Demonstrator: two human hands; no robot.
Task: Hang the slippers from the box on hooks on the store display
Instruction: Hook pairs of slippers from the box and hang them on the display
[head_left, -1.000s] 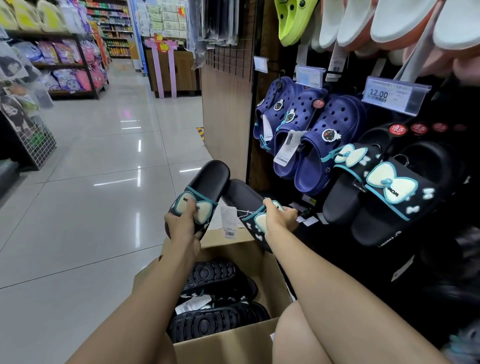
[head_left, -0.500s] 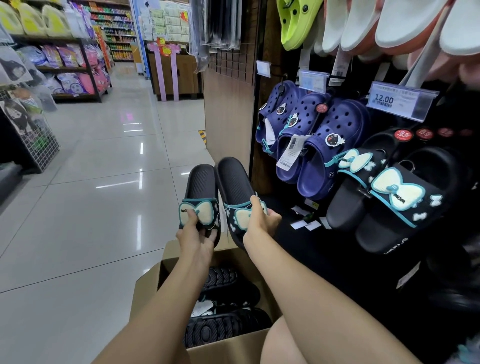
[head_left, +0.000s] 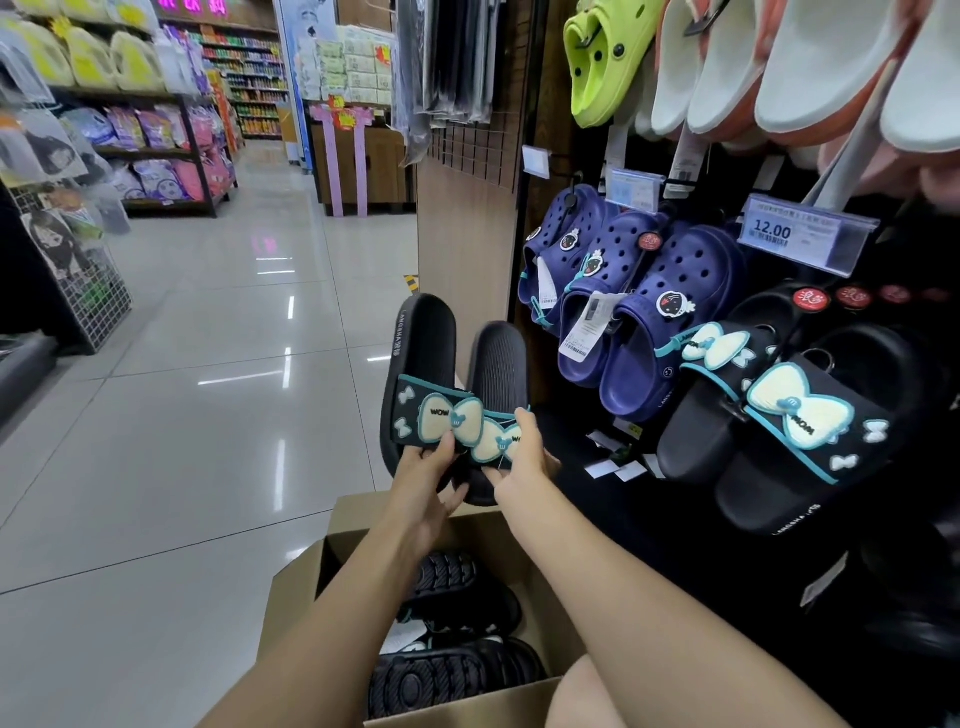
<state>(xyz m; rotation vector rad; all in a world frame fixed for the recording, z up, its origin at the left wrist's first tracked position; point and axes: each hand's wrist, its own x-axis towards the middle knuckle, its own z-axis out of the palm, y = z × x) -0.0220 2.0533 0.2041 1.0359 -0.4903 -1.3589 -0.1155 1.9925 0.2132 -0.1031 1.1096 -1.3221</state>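
— Since a second ago the two black bow slippers have been swung from splayed apart to side by side, heels up, and raised a little above the cardboard box (head_left: 311, 582).

— What's around them, biggest first?

— The store display (head_left: 467, 218) fills the right side: white and lime clogs on top, navy clogs (head_left: 675, 312) in the middle row, and matching black bow slippers already hung (head_left: 789, 415) under the 12.00 price tag (head_left: 795, 234). Below the arms, the box holds more black slippers (head_left: 452, 675), soles up.

— And the hands?

— The left hand (head_left: 421, 467) has its fingers curled under the left slipper (head_left: 415, 374), thumb on the strap's lower edge. The right hand (head_left: 524, 457) pinches the right slipper (head_left: 498, 379) at its bow. Both grips are closed on the straps.

— How should the step go?

— My guess: square the pair so the straps overlap, keep the bows facing out like the hung ones, then carry them to the black row. I can't make out a free hook or a hanging loop on this pair, so find both before letting either hand go.
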